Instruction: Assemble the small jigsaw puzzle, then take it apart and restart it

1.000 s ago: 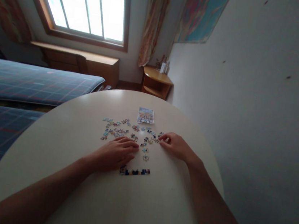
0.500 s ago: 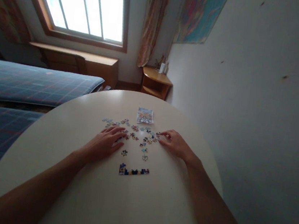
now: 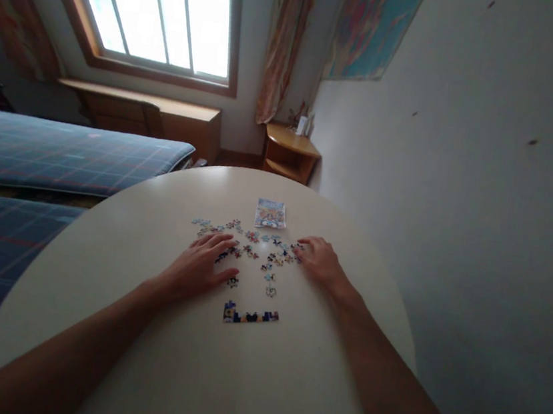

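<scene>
Loose jigsaw puzzle pieces [image 3: 253, 236] lie scattered across the middle of the white table. My left hand [image 3: 204, 262] rests over the left part of the scatter, fingers spread and thumb apart, close to a single puzzle piece [image 3: 232, 283]. At the right end of the pieces is my right hand [image 3: 318, 259], its fingers stretched over the outermost ones; I see nothing gripped in it. Nearer to me lies a joined puzzle strip [image 3: 251, 316], dark blue and yellow, with a raised left corner. Two light pieces [image 3: 270, 291] lie one behind the other between strip and scatter.
A small printed picture sheet [image 3: 271, 214] lies behind the pieces on the round white table [image 3: 176, 369]. A bed with a blue plaid cover [image 3: 61, 154] stands at the left, a white wall [image 3: 480, 225] at the right. A corner shelf [image 3: 292, 143] stands beyond.
My left thumb has spread away from its fingers, toward the single piece. My right fingers have stretched out and lie flatter over the right-hand pieces. The view has shifted slightly.
</scene>
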